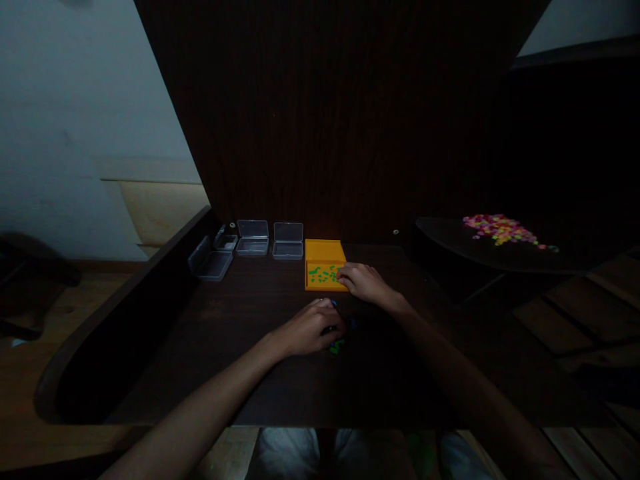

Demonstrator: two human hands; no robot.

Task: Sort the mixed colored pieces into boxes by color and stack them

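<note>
A yellow box [325, 251] lies open on the dark wooden desk, with several small green pieces [326, 272] scattered in its near half. My right hand [367, 281] reaches over the box's right side, fingers bent and pressed together; whatever is between them is hidden. Nearer to me, my left hand [314, 327] is closed with its fingers curled down at a small group of green pieces [337, 346]. Bits of blue [353, 324] show beside those fingers, very dim. What the left fingertips hold cannot be made out.
Several clear plastic cases with raised lids, among them one case [288, 249] left of the yellow box, line the desk's back left. A raised side panel [125, 313] bounds the desk on the left. At right, a pile of pink and yellow bits [503, 229] lies on a dark curved surface.
</note>
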